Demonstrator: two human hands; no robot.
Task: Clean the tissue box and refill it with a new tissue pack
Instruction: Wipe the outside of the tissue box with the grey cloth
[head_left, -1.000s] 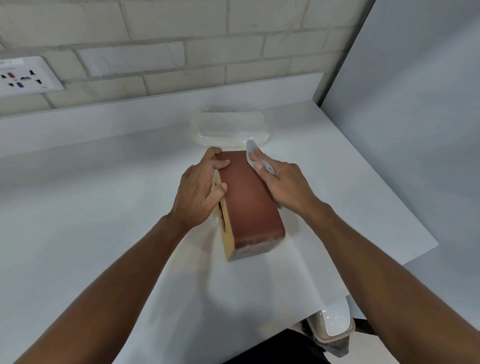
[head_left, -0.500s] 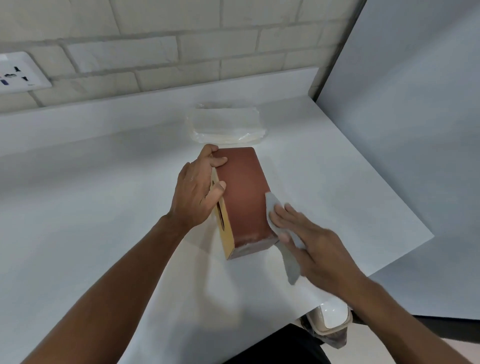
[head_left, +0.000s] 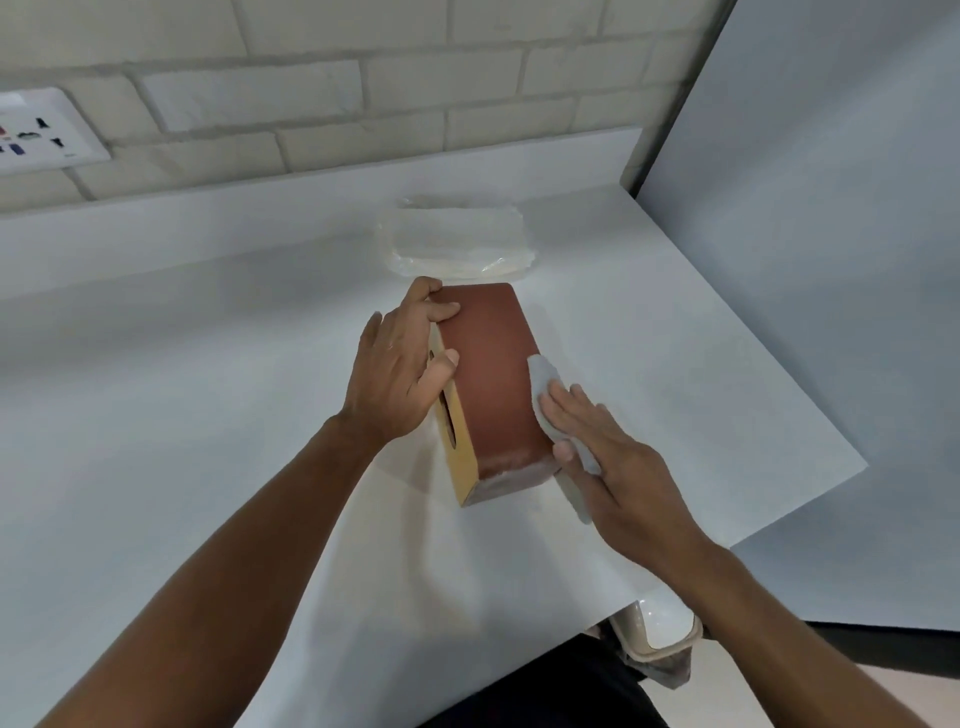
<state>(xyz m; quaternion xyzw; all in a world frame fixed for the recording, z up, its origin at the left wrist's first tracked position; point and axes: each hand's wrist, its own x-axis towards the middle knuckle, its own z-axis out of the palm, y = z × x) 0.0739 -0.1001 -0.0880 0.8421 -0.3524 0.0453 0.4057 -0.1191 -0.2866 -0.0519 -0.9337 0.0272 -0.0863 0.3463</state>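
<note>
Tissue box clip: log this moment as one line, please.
phase: wiping | left hand: steadies tissue box on its side | right hand: presses cloth on box's right face | tissue pack: behind, unopened

Legible text: none. Socket plate (head_left: 39, 132), upper left of the frame: small dark and coloured marks, and a tiny print near its lower right corner, too blurred to read. Box (head_left: 491, 374), centre: plain brown and tan faces, unlabelled. Tissue pack (head_left: 457, 241), above it: clear wrap, no print discernible.
</note>
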